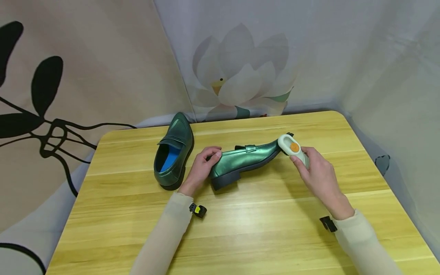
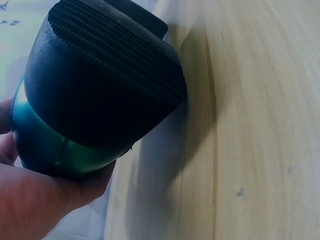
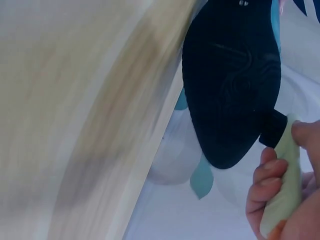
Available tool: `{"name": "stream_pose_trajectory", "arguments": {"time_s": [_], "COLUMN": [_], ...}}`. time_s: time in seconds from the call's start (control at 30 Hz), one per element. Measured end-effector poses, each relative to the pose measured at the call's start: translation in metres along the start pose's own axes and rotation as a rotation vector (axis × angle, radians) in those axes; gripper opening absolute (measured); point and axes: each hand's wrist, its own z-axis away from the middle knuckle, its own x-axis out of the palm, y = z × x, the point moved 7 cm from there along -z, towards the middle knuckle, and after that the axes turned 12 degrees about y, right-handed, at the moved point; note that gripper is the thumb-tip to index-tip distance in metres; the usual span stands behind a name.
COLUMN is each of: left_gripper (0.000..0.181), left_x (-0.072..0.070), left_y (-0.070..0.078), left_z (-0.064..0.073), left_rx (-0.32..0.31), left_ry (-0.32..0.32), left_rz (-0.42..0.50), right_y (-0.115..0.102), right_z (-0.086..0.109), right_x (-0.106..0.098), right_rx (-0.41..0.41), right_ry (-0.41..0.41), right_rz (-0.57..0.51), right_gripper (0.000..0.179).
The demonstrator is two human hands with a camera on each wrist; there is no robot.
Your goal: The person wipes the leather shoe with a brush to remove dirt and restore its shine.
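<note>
two pale sleeves (image 1: 364, 240) are reaching in over a wood-grain table (image 1: 233, 233), a small black device (image 1: 198, 210) sitting at each wrist. the right hand (image 1: 319, 173) is clamping its fingers and thumb around a pale-handled tool (image 1: 292, 148) with an orange button, the handle lying between the thumb on one side and the curled fingers on the other, as the right wrist view is showing. the tool's black end (image 3: 273, 128) is projecting beyond the fingertips and overlapping the edge of the shoe's toe; whether it is pressing there, one cannot tell.

the left hand (image 1: 201, 168) is gripping the back of a metallic green penny loafer (image 1: 244, 160), its thumb and fingers closing around the heel end. the loafer is lying between the two hands, its heel at the left fingers and its toe pointing toward the right hand, just short of the right fingers. it is tilting, toe raised above the table and ridged black heel block (image 2: 100, 60) hanging low; whether the heel is touching the wood is unclear.

just beyond the left wrist, a matching green loafer (image 1: 181, 131) is standing upright, toe pointing away, a blue insole (image 1: 170, 157) showing inside. behind the table, fabric is hanging with a printed lotus (image 1: 240, 76) and, at left, dark printed leaves (image 1: 47, 84).
</note>
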Motion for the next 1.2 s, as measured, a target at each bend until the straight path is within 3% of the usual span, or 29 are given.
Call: {"name": "stream_pose_trajectory", "arguments": {"time_s": [0.27, 0.4, 0.53, 0.7, 0.97, 1.2], "left_gripper": [0.024, 0.023, 0.023, 0.022, 0.022, 0.024], "left_x": [0.000, 0.003, 0.006, 0.009, 0.012, 0.014], "left_y": [0.003, 0.006, 0.008, 0.009, 0.009, 0.010], "left_z": [0.001, -0.001, -0.004, -0.007, -0.008, -0.007], "left_rx": [0.022, 0.038, 0.062, 0.062, 0.056, 0.072], "left_ry": [0.026, 0.031, 0.045, 0.055, 0.036, 0.001], "left_rz": [0.021, 0.025, 0.024, 0.021, -0.004, -0.043], "right_y": [-0.015, -0.005, 0.015, 0.040, 0.060, 0.059], "right_z": [0.006, -0.005, -0.023, -0.046, -0.080, -0.088], "right_x": [0.005, 0.000, -0.006, -0.006, 0.004, 0.010], "right_rx": [-0.099, -0.047, 0.054, 0.153, 0.100, 0.108], "right_ry": [-0.073, -0.049, -0.019, -0.058, -0.115, -0.227], "right_rz": [-0.035, -0.023, -0.023, -0.006, 0.062, 0.110], "right_gripper": [0.043, 0.040, 0.042, 0.052, 0.056, 0.064]}}
